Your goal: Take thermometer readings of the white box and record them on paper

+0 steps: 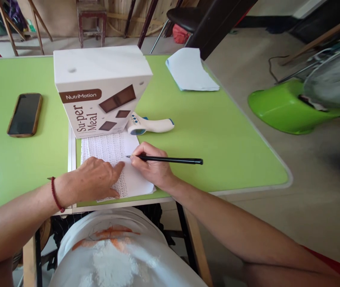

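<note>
My right hand (152,165) is closed round a black pen (174,160), its tip at the handwritten paper (138,179). Rows of small writing cover the left and middle of the sheet, while its right side is blank. Across the sheet's lower left lies my left hand (93,178), holding nothing, with index finger and thumb stretched out and the other fingers bent. That index fingertip points at the writing just below the pen tip. A white Super Meal box (98,95) stands upright at the paper's far edge, and beside it lies a white infrared thermometer (152,125).
A phone (25,114) lies to the left on the green table (226,147). Several white papers (189,69) are stacked near the far right edge. Beyond the table stand a wooden stool (92,16) and a bright green plastic object (286,105) on the floor.
</note>
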The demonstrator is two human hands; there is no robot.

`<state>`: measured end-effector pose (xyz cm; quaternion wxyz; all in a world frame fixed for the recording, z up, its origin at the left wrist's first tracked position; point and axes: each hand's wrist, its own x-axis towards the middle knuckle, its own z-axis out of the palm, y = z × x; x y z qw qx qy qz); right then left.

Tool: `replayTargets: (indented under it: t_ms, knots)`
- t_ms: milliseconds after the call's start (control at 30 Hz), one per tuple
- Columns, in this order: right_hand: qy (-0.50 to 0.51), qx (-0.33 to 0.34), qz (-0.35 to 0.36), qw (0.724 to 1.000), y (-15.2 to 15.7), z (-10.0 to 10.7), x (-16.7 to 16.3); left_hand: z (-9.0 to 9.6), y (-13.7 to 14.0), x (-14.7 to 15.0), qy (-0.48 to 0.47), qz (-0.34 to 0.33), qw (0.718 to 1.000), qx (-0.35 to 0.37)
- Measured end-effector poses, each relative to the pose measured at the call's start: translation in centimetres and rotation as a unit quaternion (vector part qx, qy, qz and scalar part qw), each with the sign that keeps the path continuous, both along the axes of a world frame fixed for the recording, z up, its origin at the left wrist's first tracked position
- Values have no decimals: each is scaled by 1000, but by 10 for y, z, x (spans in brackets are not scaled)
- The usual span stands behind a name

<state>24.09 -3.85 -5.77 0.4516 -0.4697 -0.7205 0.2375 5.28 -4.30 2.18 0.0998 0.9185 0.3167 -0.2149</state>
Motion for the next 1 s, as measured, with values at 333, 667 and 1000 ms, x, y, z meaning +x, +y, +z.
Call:
replayTargets:
  t_ms: [333, 667, 1000]
  knots:
    - [-3, 10, 8, 1000, 0, 0, -1, 0, 1, 0, -8, -2, 1000, 0]
    - [-19, 25, -27, 999, -2, 1, 1, 1, 0, -2, -14, -8, 1000, 8]
    - [-93, 159, -59, 981, 9, -6, 11, 4, 4, -4, -11, -4, 1000, 16]
